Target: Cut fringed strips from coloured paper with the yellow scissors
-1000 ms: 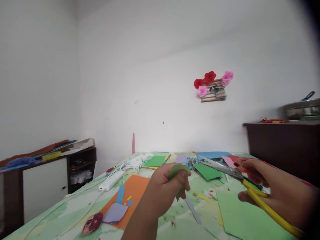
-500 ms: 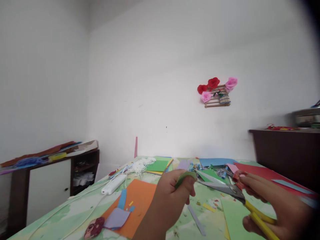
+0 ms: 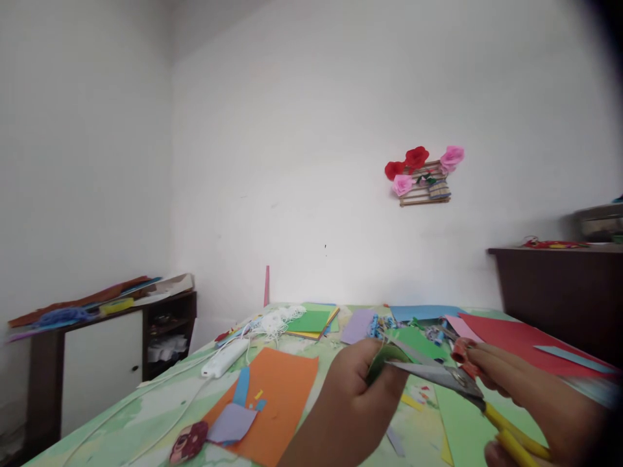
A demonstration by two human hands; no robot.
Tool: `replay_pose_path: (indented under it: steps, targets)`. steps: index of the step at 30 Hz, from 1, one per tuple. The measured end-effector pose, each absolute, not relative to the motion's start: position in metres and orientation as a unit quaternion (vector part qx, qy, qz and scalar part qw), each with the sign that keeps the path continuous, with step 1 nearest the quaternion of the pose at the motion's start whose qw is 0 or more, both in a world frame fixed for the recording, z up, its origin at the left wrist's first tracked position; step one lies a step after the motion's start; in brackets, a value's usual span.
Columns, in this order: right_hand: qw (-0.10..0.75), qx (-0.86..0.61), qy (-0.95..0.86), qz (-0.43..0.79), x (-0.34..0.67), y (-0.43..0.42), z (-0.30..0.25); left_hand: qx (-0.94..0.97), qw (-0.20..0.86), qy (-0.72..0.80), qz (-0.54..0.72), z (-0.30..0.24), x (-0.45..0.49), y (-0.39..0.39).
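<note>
Green-white patterned tablecloth (image 3: 150, 415) bears flat orange paper sheet (image 3: 287, 395). L hand (image 3: 360, 392) pinches curled green paper pc (image 3: 382, 360) above cloth; R hand (image 3: 525, 383) grips yellow-handled metal scissors (image 3: 457, 377), blades (image 3: 421, 370) parted at pc. Advised: pc steady, L thumb clear of blades.

Green-patterned tabletop (image 3: 117, 447), bearing orange paper sheet (image 3: 287, 389), white power strip (image 3: 225, 359), tangled white string (image 3: 277, 322) and red paper sheet (image 3: 520, 340).

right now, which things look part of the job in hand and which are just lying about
Seemingly in use:
green paper, pinched in the left hand
yellow-handled scissors, in the right hand
red curled piece, at the right hand

Seemingly lying about:
orange sheet
red sheet
white power strip
white string
</note>
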State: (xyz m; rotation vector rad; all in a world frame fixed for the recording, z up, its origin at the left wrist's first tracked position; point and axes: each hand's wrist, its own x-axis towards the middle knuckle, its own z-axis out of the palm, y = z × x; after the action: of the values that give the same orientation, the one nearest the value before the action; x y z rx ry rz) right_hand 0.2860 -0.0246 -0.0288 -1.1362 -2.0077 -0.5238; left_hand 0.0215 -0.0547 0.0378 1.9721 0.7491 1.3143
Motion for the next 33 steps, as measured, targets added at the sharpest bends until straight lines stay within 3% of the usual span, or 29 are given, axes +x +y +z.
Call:
replay_pose_path:
  steps: [4, 12, 19, 25, 27, 31, 33]
  targets:
    - [0.351, -0.438, -0.801, -0.21, 0.293, -0.012, -0.036, 0.737, 0.387, 0.294, 0.47, 0.042, 0.021, -0.058]
    - [0.389, -0.463, -0.786, -0.125, 0.292, -0.006, -0.04, 0.736, 0.403, 0.297, 0.456, 0.038, 0.024, -0.053]
    - [0.385, -0.492, -0.779, -0.055, 0.293, -0.006, -0.032, 0.619, 0.489, 0.271, 0.552, 0.034, 0.026, -0.04]
    - [0.371, -0.511, -0.774, -0.042, 0.305, 0.005, -0.037, 0.558, 0.408, 0.345, 0.635, 0.036, 0.027, -0.033]
    - [0.404, -0.506, -0.762, -0.019, 0.302, 0.007, -0.033, 0.555, 0.38, 0.364, 0.644, 0.035, 0.026, -0.03]
    - [0.549, -0.466, -0.681, 0.13, 0.276, 0.008, -0.025, 0.563, 0.354, 0.389, 0.638, 0.03, 0.03, -0.025]
    - [0.562, -0.419, -0.685, 0.198, 0.255, 0.005, -0.023, 0.586, 0.33, 0.402, 0.621, 0.028, 0.036, -0.027]
